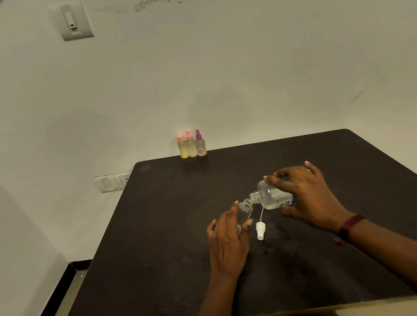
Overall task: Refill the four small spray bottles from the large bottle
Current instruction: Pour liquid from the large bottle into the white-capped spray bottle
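My right hand (304,194) grips the large clear bottle (270,195), tipped on its side with its open neck pointing left. That neck meets the open mouth of a small clear spray bottle (245,210), which my left hand (229,242) holds tilted toward it. The small bottle's white spray cap (260,229), with its thin tube, lies on the dark table (161,247) between my hands. Three small spray bottles with yellowish liquid stand capped at the table's far edge: two with pink tops (183,148) (190,145) and one with a purple top (200,144).
The table stands against a white wall. A wall socket plate (113,182) sits left of the table's far corner, and a switch panel (74,20) is mounted high on the wall. A dark cable hangs below the table's near edge.
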